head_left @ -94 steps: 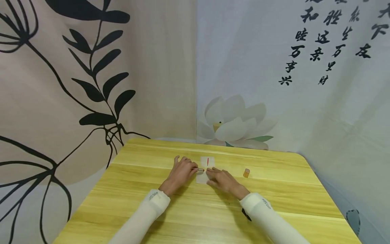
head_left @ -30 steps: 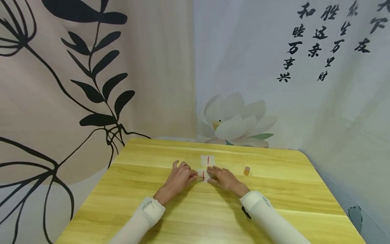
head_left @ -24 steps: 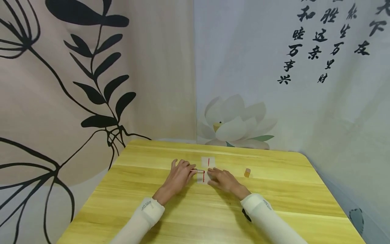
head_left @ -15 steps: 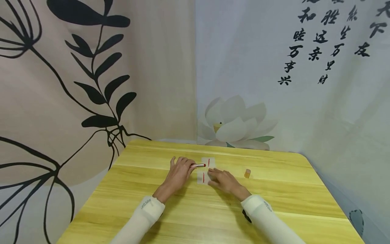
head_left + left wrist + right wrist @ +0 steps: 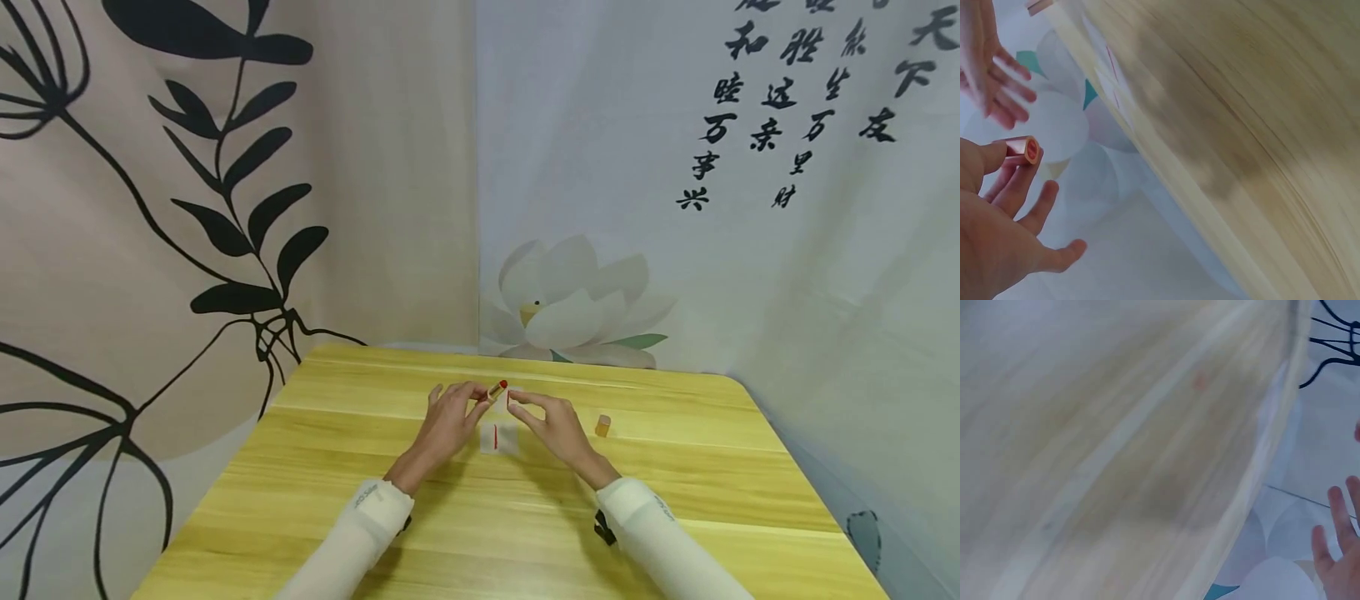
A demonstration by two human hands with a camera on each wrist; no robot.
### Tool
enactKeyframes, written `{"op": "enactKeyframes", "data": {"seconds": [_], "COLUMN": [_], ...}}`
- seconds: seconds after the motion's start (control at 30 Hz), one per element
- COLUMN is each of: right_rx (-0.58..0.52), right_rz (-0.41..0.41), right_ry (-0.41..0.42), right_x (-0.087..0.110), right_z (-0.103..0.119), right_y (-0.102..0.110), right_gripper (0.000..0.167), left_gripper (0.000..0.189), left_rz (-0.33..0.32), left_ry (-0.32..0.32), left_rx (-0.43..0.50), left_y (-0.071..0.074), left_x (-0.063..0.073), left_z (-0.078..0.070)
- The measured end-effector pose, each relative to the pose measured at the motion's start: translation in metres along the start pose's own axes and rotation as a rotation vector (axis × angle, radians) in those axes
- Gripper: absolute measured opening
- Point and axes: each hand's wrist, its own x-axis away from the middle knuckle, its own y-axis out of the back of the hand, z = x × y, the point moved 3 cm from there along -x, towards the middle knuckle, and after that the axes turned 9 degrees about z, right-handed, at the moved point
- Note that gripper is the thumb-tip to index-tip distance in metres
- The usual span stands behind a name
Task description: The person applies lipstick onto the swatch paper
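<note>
- Lipstick (image 5: 497, 391): a slim metallic tube, red tip exposed and angled upward, pinched in the left grip (image 5: 447, 419) beyond the near paper.
- Near paper (image 5: 508, 442): a pale square with one red stroke, flat on the worktop (image 5: 487, 533).
- Far paper (image 5: 502, 406): pale, red-stroked, beyond the near paper, partly hidden behind the right grip (image 5: 558, 425).
- Orange-brown piece (image 5: 603, 427): short, paler on top, right of the near paper, well apart.

From the head, one camera faces forward and down across the table (image 5: 510, 525); the wrist cameras look closer, slantwise (both catch the table's edge and the printed flower (image 5: 576, 323)).
</note>
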Motion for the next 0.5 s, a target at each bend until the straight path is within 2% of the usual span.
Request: {"op": "enactKeyframes", "data": {"seconds": [0.1,0.3,0.5], "right_rx": [-0.08,-0.205,-0.243], "right_rz": [-0.048,-0.101,-0.125], "right_ry": [-0.013,-0.12,-0.15], "right_x": [-0.005,-0.012,-0.016], "right_z": [0.004,0.011,0.017], "right_y": [0.003,0.006,0.007], "right_gripper": [0.034,0.032,0.03], "left_gripper": [0.022,0.024,0.023], "left_rz": [-0.008,-0.022,-0.037], "left_ry": [-0.012,-0.04,-0.065], "left_rx": [0.035,0.069,0.093], "left_y": [-0.001,-0.002,0.0], "left_x": [-0.002,-0.005,-0.005], "left_z": [-0.004,-0.01,-0.013]}}
